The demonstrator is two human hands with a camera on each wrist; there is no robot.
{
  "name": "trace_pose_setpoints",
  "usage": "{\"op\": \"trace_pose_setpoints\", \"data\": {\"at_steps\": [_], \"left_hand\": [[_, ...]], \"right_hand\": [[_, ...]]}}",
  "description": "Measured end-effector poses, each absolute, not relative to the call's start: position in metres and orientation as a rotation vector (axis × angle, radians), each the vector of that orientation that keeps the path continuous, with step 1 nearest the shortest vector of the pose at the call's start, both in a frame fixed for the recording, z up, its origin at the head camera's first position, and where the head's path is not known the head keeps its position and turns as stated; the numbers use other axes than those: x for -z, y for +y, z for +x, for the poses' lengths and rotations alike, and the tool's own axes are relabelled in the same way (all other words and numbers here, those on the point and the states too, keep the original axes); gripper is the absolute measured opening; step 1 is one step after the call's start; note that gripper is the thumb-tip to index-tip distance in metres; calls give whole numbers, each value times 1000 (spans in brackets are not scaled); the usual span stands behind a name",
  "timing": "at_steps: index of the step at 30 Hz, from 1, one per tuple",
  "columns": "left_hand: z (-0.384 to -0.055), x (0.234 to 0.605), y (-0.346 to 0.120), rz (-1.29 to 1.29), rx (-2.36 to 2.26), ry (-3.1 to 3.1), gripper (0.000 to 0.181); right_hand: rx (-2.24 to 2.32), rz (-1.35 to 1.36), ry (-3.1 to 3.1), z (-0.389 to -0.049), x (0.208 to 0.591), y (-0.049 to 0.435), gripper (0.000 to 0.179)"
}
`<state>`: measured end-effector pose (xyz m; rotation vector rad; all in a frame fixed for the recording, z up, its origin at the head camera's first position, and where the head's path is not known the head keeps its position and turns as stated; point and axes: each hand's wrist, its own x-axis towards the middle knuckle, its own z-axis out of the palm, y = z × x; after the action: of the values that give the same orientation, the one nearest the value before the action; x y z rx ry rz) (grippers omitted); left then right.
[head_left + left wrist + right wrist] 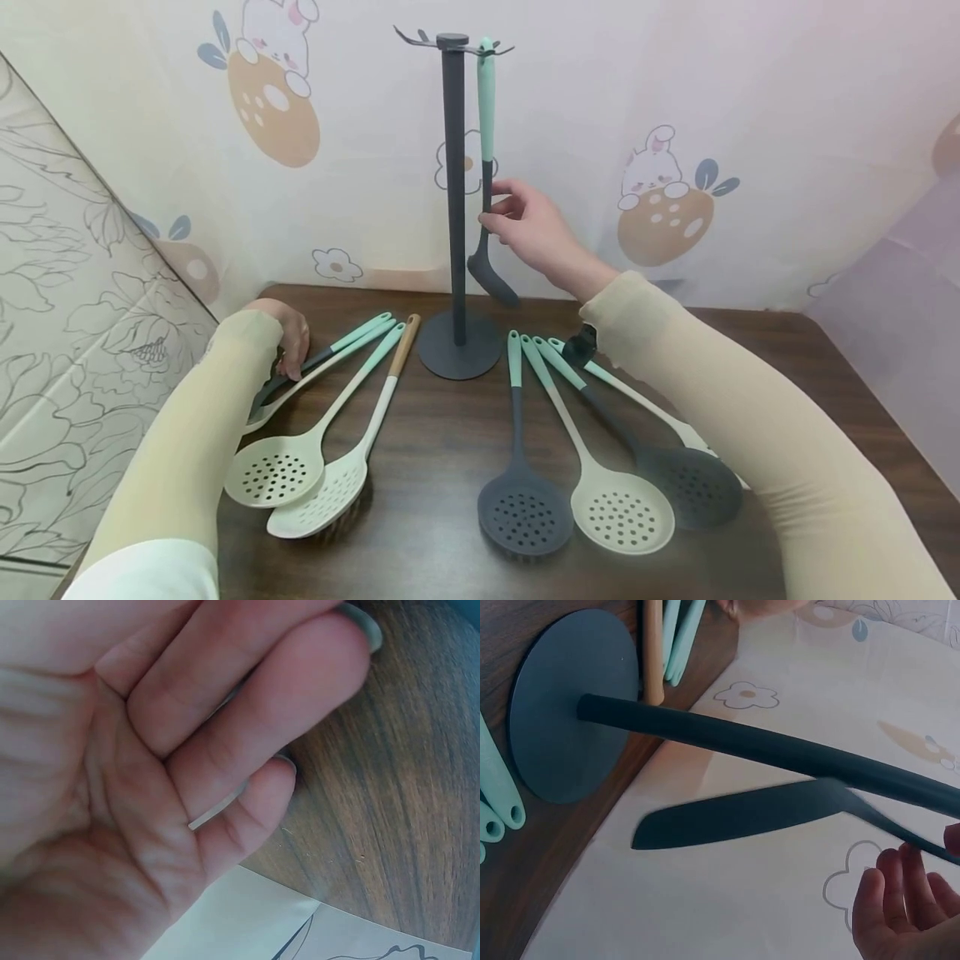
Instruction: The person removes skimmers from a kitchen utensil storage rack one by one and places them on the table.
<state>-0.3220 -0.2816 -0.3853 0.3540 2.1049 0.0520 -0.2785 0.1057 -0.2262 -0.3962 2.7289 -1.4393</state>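
Observation:
At the back, my right hand (536, 229) pinches the dark neck of a turner (497, 283) with a mint handle. The handle's top is up at the hooks of the black utensil stand (455, 208). In the right wrist view, the flat blade of the turner (735, 815) overlaps the post, with thumb and fingertips at its neck. My left hand (288, 333) is low at the left, over a dark utensil with a mint handle (352, 333). Its fingers are loosely bent, and the palm in the left wrist view holds nothing.
To the left lie a pale skimmer (276, 471) and a white slotted turner (330, 496) with a wooden handle. Right of the stand's round base (457, 358) are a dark skimmer (525, 512), a cream skimmer (622, 510) and another dark skimmer (697, 487). A patterned curtain (562, 100) hangs behind.

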Motion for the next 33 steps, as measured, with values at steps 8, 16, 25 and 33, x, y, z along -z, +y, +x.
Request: {"op": "trace_pose_setpoints", "data": {"at_steps": [8,16,25,33], "left_hand": [[-319,378,-280,315,-73,2105,26],[-319,376,-280,313,-70,2097,26],[-319,376,-280,313,-78,2096,26],[-320,377,-279,311,-87,2098,25]], "right_hand": [[1576,-479,2655,-273,227,115,29],[1676,-451,2579,-271,230,119,26],[1767,-485,2532,-268,229,123,29],[1785,-488,2531,-267,230,128,30]]}}
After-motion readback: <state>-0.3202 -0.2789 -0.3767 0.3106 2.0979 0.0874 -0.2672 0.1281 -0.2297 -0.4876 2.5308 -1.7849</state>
